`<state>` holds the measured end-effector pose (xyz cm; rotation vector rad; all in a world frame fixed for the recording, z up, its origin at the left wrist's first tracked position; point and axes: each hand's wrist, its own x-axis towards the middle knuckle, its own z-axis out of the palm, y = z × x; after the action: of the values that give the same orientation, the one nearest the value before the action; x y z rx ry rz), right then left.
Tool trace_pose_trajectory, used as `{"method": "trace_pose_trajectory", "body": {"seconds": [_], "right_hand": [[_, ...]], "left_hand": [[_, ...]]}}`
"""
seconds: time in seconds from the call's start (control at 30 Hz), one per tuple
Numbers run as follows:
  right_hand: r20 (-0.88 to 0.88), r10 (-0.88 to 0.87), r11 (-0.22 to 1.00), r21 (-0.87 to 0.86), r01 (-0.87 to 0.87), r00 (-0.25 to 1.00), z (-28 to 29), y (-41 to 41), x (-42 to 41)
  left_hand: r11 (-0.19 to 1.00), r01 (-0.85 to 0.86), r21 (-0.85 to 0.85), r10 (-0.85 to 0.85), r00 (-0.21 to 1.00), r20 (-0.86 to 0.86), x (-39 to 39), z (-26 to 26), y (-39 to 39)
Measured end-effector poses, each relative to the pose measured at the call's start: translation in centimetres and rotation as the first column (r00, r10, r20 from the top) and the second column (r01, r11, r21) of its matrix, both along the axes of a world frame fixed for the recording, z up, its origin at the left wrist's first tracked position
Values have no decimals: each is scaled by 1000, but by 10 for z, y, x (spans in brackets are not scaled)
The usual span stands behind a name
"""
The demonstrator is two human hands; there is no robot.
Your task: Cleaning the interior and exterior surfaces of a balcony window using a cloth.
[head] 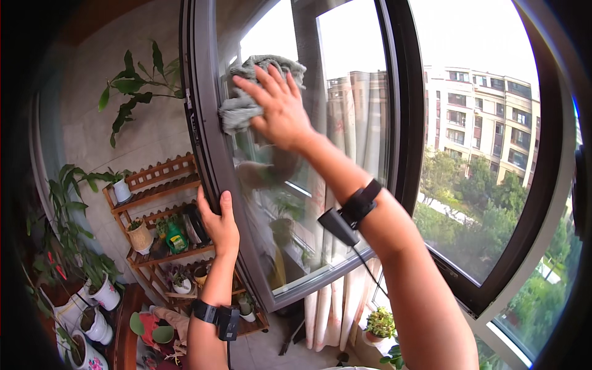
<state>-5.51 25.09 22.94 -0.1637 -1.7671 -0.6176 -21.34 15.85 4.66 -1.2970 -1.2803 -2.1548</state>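
An opened casement window sash with a dark grey frame (273, 303) stands before me. My right hand (281, 111) lies spread against a grey-green cloth (238, 113), pressing it to the upper left of the glass pane (277, 203). The cloth is bunched, and part of it is hidden beneath my palm. Lower on the left, my left hand (219, 224) grips the sash's outer edge, thumb on the near face; its fingers are partly hidden behind the edge. A faint reflection of an arm shows in the pane.
Left of the sash, a wooden plant shelf (162, 203) holds pots and a green bottle (176, 238). Several potted plants (102, 293) crowd the lower left. Curtains (333, 314) hang behind the sash, near a potted succulent (380, 323). The window opening (471, 185) faces trees and buildings.
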Motion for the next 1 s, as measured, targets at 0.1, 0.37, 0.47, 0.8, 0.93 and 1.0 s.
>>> {"method": "trace_pose_trajectory", "body": {"seconds": [0.1, 0.37, 0.47, 0.8, 0.93, 1.0], "right_hand": [[-71, 16, 996, -88, -22, 997, 16, 43, 41], [-493, -117, 936, -344, -70, 862, -13, 204, 193], [-568, -308, 831, -551, -75, 763, 2, 189, 163], [-184, 68, 995, -61, -81, 980, 42, 0, -14], [-17, 51, 996, 72, -50, 999, 73, 18, 3], [-47, 47, 996, 74, -44, 998, 87, 48, 29]], "left_hand": [[1000, 4, 12, -4, 1000, 6, 1, 1, -4], [999, -42, -34, 42, 999, 8, 11, 3, -2], [997, -56, -47, 56, 998, -2, 14, 6, -5], [999, -12, 34, 14, 999, -42, 4, 2, -2], [999, 51, -2, -51, 999, -15, 3, 1, -4], [999, 51, -3, -51, 999, -4, 1, 1, -8]]}}
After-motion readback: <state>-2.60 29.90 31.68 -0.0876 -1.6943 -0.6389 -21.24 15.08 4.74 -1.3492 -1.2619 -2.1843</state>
